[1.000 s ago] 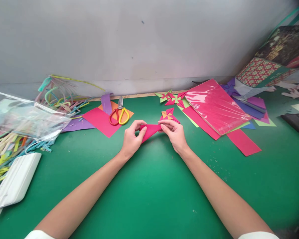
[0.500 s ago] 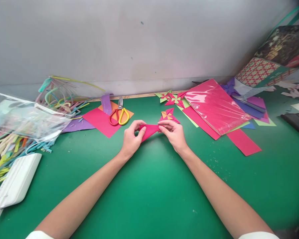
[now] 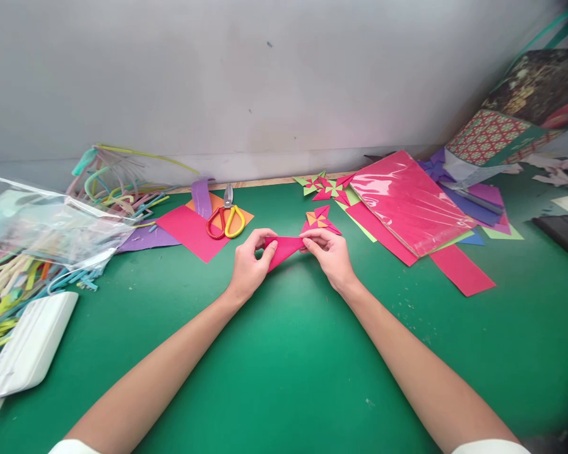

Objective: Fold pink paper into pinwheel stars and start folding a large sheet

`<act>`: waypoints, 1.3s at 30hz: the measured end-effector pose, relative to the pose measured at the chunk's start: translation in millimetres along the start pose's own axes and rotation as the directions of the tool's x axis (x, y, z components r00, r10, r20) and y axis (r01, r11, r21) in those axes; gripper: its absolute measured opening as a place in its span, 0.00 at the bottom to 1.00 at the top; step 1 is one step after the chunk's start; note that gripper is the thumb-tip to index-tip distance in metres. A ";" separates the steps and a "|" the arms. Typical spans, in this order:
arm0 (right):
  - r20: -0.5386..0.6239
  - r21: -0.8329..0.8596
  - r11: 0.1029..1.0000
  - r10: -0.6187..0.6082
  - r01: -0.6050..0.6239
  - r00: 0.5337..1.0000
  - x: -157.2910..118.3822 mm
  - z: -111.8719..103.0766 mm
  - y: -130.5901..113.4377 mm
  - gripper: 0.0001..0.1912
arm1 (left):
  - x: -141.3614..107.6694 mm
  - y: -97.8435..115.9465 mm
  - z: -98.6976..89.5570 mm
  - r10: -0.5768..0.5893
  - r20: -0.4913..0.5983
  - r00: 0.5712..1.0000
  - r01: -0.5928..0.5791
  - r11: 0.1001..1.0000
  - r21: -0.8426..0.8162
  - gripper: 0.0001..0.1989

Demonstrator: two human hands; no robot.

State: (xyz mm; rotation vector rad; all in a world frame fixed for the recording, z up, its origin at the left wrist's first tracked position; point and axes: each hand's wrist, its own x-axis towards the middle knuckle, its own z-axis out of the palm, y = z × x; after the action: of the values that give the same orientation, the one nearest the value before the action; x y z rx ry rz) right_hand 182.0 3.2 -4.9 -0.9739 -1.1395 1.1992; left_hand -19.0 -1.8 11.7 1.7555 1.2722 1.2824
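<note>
Paper (image 3: 283,251), pinkish red and folded into a narrow wedge, hangs between both hands over the green table (image 3: 284,372). The left hand (image 3: 248,265) pinches its wide end, thumb in front; the right hand (image 3: 334,255) has a narrow pinch on the other end, though its fingers hide exactly how much they hold. Just beyond the right hand lies a red and orange folded star (image 3: 318,219).

The edges could, I think, slide out of line if one thumb presses harder than the other, leaving a crooked crease. A hard pull from either side might tear or crumple the slim end, and a forward drift of the right hand could nudge the star.

No brand can be read: the glossy red packet (image 3: 411,205) shows no legible label, the patterned bag (image 3: 495,135) has faint marks on its green band, and those on the white device (image 3: 35,337) are too small
</note>
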 end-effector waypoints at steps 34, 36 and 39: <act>0.035 -0.027 0.999 0.043 -0.042 0.998 -0.9 -0.6 -0.7 0.11 | -2.3 2.7 -1.9 0.047 0.018 0.999 -0.048 0.998 0.035 0.07; 0.027 -0.038 0.999 0.029 -0.028 0.999 -1.2 -0.4 -1.2 0.11 | -1.8 1.9 -1.9 0.031 0.016 0.999 -0.032 0.999 0.024 0.07; 0.025 -0.069 0.998 0.009 -0.007 1.000 -1.4 0.2 -1.2 0.10 | -0.8 0.5 -1.5 0.005 0.006 1.000 -0.005 1.000 -0.004 0.07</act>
State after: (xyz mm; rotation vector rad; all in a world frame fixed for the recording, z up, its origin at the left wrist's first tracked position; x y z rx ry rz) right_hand 182.0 1.6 -3.8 -1.0187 -1.2053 1.1882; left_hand -20.3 -2.9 12.4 1.7602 1.2614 1.2804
